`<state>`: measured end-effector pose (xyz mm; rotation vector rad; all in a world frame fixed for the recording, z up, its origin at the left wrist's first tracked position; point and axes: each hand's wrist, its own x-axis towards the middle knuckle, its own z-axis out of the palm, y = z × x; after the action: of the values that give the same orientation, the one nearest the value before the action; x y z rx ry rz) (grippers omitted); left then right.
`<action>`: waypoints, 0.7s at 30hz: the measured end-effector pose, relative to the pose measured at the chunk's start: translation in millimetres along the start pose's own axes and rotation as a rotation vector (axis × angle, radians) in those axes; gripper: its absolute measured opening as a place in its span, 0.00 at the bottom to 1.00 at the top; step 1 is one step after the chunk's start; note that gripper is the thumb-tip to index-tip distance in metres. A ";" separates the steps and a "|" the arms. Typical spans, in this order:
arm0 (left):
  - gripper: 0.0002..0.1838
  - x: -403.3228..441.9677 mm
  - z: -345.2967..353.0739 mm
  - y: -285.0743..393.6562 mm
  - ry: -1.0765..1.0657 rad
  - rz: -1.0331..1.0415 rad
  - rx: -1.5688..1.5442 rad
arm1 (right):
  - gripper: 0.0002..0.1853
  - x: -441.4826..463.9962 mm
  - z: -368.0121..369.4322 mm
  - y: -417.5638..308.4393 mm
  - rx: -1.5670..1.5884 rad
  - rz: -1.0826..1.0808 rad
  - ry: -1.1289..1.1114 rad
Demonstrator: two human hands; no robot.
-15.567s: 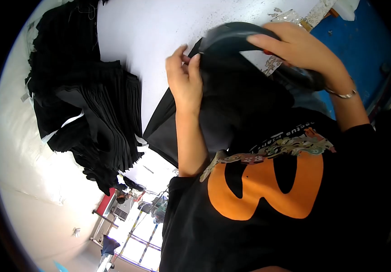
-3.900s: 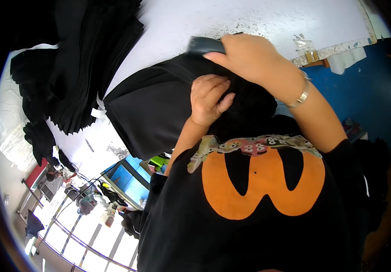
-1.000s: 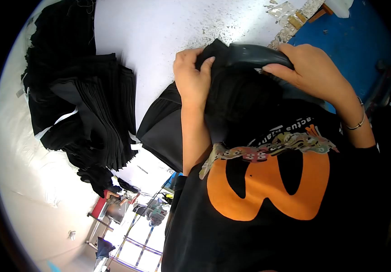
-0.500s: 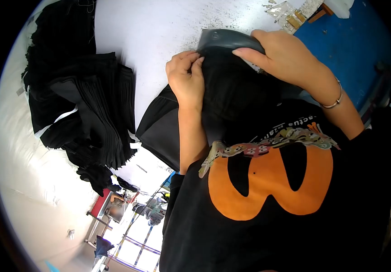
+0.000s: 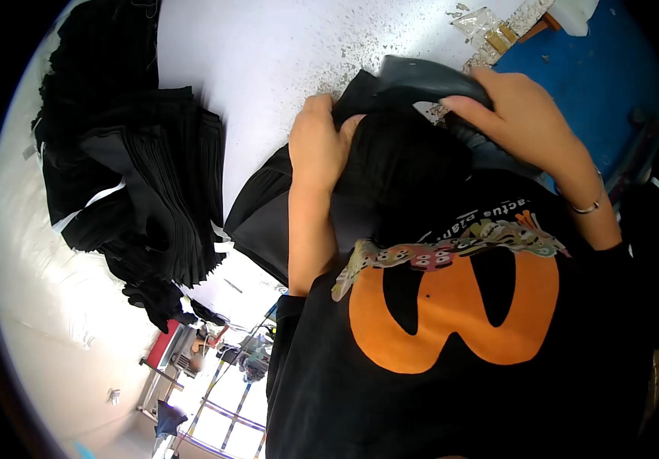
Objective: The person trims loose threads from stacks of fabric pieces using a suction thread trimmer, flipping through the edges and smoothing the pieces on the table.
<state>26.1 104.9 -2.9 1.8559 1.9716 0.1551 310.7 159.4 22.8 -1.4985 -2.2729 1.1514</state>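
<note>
A dark, curved handheld tool (image 5: 429, 80) is gripped in my right hand (image 5: 519, 115), with its far end at a raised edge of black fabric. My left hand (image 5: 320, 145) pinches black fabric (image 5: 402, 157) just left of the tool's tip. More of this fabric spreads from under my left wrist down to the lower left, with a smooth dark grey panel (image 5: 266, 229) showing. What the tool's tip touches is hidden by the cloth and the blur.
Left of my hands, a thick stack of black cloth pieces (image 5: 165, 191) lies on the white table (image 5: 253, 53). A clear plastic packet (image 5: 482, 27) sits near the table's edge at the upper right, beside blue floor (image 5: 589, 76). A window grid shows at the lower left.
My right hand and the tool have moved right, away from my left fingers. A black fabric corner now shows between them. My left hand has shifted slightly down.
</note>
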 end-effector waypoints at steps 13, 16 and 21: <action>0.13 99.7 -4.4 -30.8 0.357 0.305 -0.294 | 0.26 4.2 -33.2 7.5 0.312 0.245 0.194; 0.14 110.9 -11.9 -31.0 0.271 0.251 -0.399 | 0.27 2.7 -41.6 11.7 0.428 0.273 0.227; 0.12 73.3 0.7 -11.7 0.180 0.243 -0.462 | 0.26 -3.4 -41.1 33.0 0.580 0.244 0.020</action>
<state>14.5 174.9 -24.6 1.8030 1.6269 0.8032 357.4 183.4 29.0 -1.5415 -1.5600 1.6650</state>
